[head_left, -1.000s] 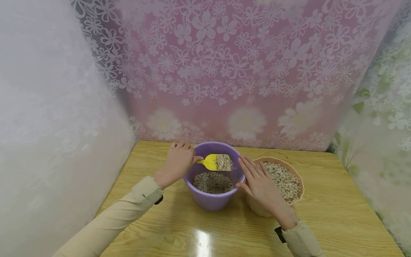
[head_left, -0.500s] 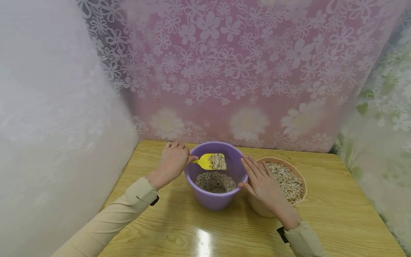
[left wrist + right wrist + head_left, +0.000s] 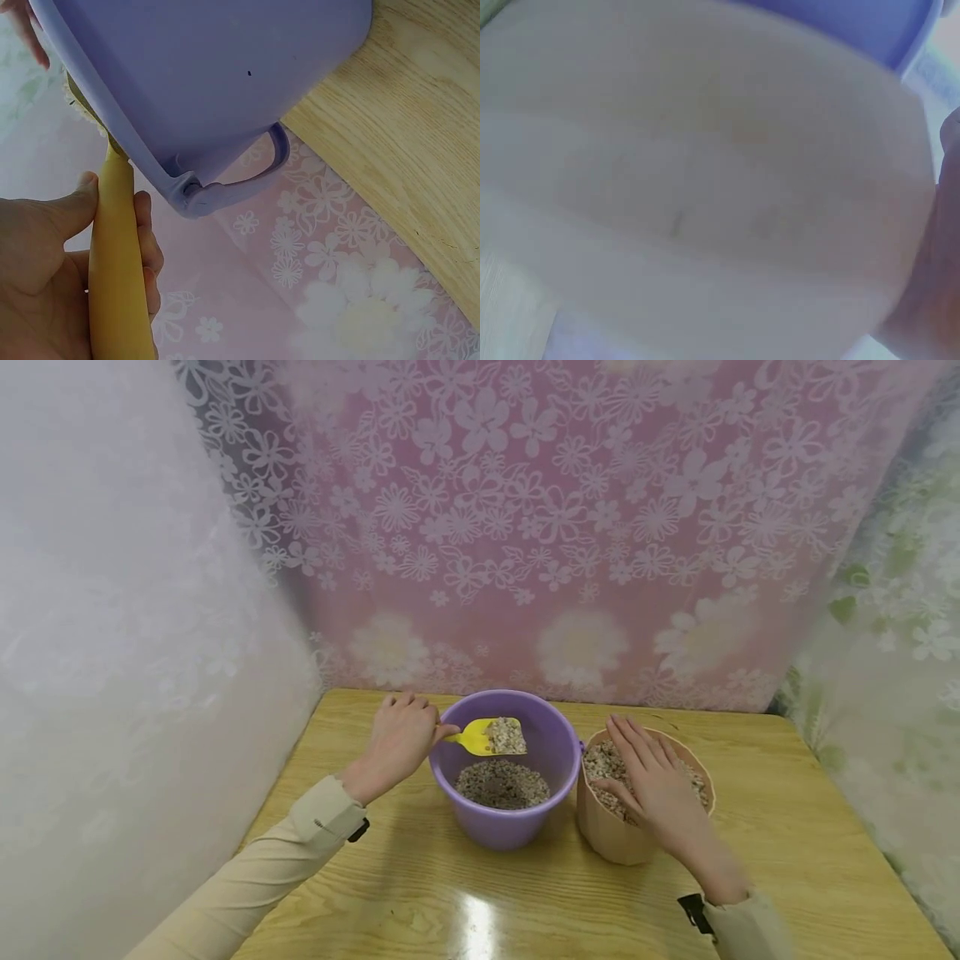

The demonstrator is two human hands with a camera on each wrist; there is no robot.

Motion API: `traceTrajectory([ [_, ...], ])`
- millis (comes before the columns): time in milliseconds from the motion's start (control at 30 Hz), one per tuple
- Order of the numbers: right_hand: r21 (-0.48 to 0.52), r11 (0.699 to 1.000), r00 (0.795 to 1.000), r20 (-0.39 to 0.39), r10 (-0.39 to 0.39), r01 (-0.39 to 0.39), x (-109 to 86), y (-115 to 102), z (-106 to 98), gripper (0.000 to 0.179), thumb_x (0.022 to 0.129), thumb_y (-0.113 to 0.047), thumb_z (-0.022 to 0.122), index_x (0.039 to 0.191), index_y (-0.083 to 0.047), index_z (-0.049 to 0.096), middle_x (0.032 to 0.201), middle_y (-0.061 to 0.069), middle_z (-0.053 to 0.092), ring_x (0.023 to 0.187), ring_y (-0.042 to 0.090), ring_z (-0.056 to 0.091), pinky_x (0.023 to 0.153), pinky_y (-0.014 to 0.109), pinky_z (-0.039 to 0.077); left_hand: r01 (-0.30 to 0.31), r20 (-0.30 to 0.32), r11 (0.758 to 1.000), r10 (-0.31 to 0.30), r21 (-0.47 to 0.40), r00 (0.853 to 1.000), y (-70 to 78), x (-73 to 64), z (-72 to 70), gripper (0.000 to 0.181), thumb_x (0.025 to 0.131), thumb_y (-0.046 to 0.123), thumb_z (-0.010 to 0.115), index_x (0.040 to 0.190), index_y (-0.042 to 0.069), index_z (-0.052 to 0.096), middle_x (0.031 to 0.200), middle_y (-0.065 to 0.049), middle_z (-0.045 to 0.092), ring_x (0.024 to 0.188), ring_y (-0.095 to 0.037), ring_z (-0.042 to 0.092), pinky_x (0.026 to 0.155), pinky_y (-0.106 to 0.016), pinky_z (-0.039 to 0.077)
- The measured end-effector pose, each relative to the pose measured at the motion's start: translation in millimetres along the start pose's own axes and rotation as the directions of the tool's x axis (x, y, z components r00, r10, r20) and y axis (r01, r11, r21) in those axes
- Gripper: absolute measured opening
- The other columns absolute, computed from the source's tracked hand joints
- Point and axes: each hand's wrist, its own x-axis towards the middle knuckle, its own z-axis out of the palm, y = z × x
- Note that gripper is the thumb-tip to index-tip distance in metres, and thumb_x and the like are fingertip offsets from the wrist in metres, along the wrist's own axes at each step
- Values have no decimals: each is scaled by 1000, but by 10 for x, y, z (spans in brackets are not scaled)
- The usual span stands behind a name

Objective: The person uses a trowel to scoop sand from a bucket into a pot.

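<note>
My left hand (image 3: 403,735) grips the handle of a yellow scoop (image 3: 474,737), fingers wrapped round it in the left wrist view. Pale grain lies on the scoop's blade, which is over the mouth of a purple bucket (image 3: 495,831). More grain (image 3: 501,785) covers the bucket's bottom. To the right stands a tan ribbed pot (image 3: 615,843) filled with similar grain (image 3: 609,777). Over that pot my right hand (image 3: 660,785) is spread with straight fingers, hiding part of the grain. In the right wrist view the pot's wall (image 3: 705,187) fills most of the picture, blurred.
Both containers stand on a wood-grain table (image 3: 360,885), close side by side. The bucket's handle (image 3: 255,176) hangs down on its outer side. A pink flowered curtain (image 3: 480,527) closes off the back, with pale sheets (image 3: 135,610) at the sides.
My right hand has left the bucket's rim and moved right over the tan pot. The scoop in my left hand has shifted slightly left, with its grain still on it.
</note>
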Motion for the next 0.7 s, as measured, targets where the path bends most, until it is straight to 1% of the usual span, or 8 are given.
traceTrajectory([
  [100, 0, 999, 999, -8, 32, -32, -109, 143, -84, 76, 104, -53, 47, 159, -4, 28, 161, 19, 33, 148, 39, 29, 120, 59, 16, -1, -4, 1000, 1, -1, 1000, -3, 0, -1, 46, 91, 50, 68, 63, 13, 62, 68, -1, 61, 74, -22, 56, 65, -34, 39],
  [200, 12, 997, 997, 8, 79, -79, -244, 298, -156, 75, 103, -45, 53, 161, -8, 24, 162, 20, 31, 149, 40, 27, 118, 65, 14, -2, -6, 1000, 2, 0, 1000, -2, 2, -4, 47, 92, 50, 67, 63, 14, 61, 68, -1, 60, 74, -22, 55, 67, -34, 40],
  [267, 13, 994, 993, 25, 113, -113, -340, 402, -196, 76, 103, -42, 56, 162, -11, 20, 163, 20, 29, 151, 38, 23, 118, 65, 11, -5, -9, 1000, 5, -5, 1000, -1, 6, -3, 46, 92, 50, 67, 63, 15, 61, 67, 0, 60, 73, -21, 54, 66, -34, 40],
  [400, -7, 986, 985, 54, 164, -164, -517, 592, -233, 77, 104, -39, 56, 163, -13, 16, 164, 19, 25, 154, 35, 17, 120, 63, 6, -4, -8, 1000, 4, -14, 1000, 4, 20, -2, 45, 92, 50, 68, 63, 16, 60, 66, 0, 58, 70, -21, 53, 65, -33, 38],
  [500, -11, 981, 978, 80, 194, -194, -626, 692, -240, 77, 104, -39, 55, 164, -13, 13, 166, 17, 21, 155, 33, 13, 120, 62, 2, 11, 17, 1000, -10, -25, 1000, 16, 48, -7, 44, 93, 49, 68, 64, 16, 61, 67, 1, 59, 71, -21, 52, 66, -34, 37],
  [600, -12, 979, 974, 95, 204, -204, -712, 754, -230, 76, 105, -38, 54, 164, -14, 12, 169, 13, 16, 156, 31, 10, 120, 62, 0, 12, 21, 999, -11, -39, 1000, 30, 83, -18, 44, 94, 48, 67, 65, 16, 62, 67, 0, 59, 70, -21, 53, 67, -34, 38],
  [700, -23, 980, 976, 88, 198, -197, -757, 782, -209, 73, 106, -37, 53, 163, -14, 15, 169, 9, 14, 156, 28, 9, 121, 62, 1, -1, 20, 999, 2, -45, 1000, 56, 134, -52, 45, 96, 48, 64, 65, 16, 59, 65, 0, 57, 66, -20, 50, 66, -34, 36],
])
